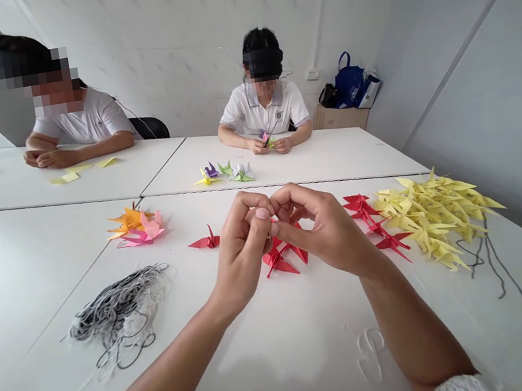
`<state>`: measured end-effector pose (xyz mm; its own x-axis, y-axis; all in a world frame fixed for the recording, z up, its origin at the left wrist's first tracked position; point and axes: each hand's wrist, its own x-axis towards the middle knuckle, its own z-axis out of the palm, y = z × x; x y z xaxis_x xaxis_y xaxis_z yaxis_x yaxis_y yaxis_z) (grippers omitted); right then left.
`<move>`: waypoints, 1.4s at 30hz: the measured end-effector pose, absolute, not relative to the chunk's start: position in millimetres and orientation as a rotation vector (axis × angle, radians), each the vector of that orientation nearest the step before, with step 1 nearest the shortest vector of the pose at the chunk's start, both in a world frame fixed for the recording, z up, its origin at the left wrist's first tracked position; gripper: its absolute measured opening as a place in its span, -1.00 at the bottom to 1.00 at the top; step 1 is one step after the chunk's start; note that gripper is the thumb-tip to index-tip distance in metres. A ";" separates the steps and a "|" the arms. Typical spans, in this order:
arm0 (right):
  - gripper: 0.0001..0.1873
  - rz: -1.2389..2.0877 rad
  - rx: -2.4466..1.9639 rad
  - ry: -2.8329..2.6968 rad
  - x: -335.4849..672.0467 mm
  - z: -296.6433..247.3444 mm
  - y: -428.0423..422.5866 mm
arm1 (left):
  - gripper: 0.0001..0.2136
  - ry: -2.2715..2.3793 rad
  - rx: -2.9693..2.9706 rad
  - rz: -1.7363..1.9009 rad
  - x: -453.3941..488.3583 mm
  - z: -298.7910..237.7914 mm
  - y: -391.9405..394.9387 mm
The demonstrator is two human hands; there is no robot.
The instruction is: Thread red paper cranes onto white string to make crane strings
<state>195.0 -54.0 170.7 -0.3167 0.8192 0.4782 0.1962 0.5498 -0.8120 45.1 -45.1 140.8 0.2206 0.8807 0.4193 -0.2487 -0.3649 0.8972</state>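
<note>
Red paper cranes (pixel 285 258) in small heap on white table (pixel 285 350), directly below hands, long axis running roughly side to side, wing tips pointing outward. Left hand (pixel 243 251) and right hand (pixel 326 231) curled, fingertips pinched together above heap; anything held too thin or hidden to tell. Risk: loosened pinch could drop held item; hands sinking could crush paper folds. Lone red crane (pixel 206 240) just left. Yellow paper cranes (pixel 438 220) piled right. Black-and-white thread tangle (pixel 121 313) further left.
</note>
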 end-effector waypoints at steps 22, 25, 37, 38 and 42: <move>-0.84 0.997 -0.850 -1.514 172.1 117.2 -73.7 | -0.88 0.795 1.261 1.430 57.0 105.2 -73.6; -0.82 1.021 -0.845 -1.407 166.9 104.5 -77.3 | -0.86 0.826 1.305 1.466 61.3 98.9 -73.3; -0.79 1.459 -0.737 -1.225 175.2 80.5 -77.3 | -0.74 1.010 2.263 1.510 42.8 67.7 -40.9; -0.80 1.494 -0.728 -1.224 177.2 78.7 -76.9 | -0.74 0.989 2.351 1.476 39.7 66.7 -39.2; -0.82 1.519 -0.747 -1.188 180.8 73.1 -78.0 | -0.75 0.909 2.653 1.421 32.7 64.2 -33.9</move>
